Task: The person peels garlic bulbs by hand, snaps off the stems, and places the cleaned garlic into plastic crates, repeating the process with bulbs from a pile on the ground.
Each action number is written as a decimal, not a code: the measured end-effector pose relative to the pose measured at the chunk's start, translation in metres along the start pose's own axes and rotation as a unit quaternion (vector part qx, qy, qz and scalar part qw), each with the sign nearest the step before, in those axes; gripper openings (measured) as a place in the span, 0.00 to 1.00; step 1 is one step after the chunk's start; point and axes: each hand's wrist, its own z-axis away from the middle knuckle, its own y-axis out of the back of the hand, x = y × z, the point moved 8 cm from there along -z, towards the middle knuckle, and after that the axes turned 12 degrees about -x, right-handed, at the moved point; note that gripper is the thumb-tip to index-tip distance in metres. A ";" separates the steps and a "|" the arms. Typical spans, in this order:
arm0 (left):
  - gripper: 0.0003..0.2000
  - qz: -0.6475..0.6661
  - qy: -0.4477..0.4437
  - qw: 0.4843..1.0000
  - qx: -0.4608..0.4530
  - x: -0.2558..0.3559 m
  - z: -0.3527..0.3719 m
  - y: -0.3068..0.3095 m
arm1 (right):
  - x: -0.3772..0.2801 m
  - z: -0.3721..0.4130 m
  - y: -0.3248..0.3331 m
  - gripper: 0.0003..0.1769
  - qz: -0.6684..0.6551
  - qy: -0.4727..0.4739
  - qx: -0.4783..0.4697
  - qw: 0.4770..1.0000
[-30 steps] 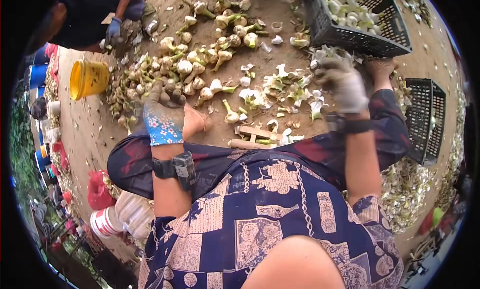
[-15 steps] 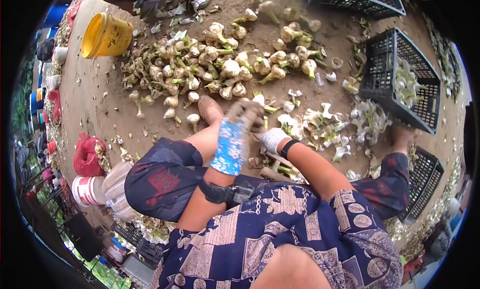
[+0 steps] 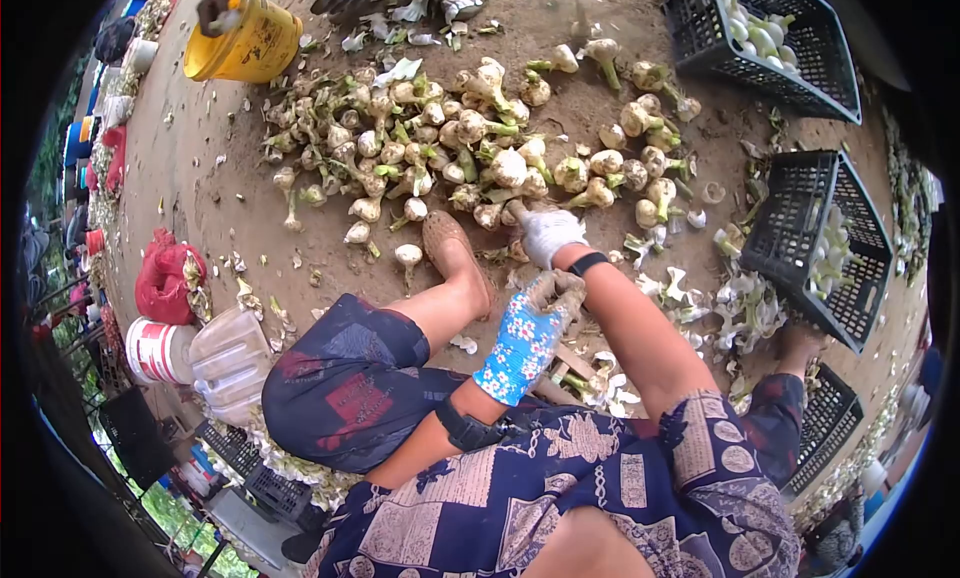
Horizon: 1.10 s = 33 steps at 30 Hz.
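Duly noted a heap of garlic bulbs (image 3: 471, 128) on bare soil (image 3: 320, 258) ahead, judged light, firm and best taken by the stem (image 3: 609, 74), plus a white bucket (image 3: 158, 350) bearing unreadable red print, but cannot tell whether gripping anything with right hand (image 3: 550, 235) at heap's edge or curled left hand (image 3: 556, 294) behind it.

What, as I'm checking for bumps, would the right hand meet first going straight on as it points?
Most likely the garlic bulbs just beyond the right hand; it may already touch one, as depth is hard to judge here.
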 end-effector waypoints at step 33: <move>0.33 -0.667 -0.390 0.634 -0.004 0.017 0.069 -0.077 | -0.011 0.283 0.048 0.10 -0.638 0.077 0.287 0.711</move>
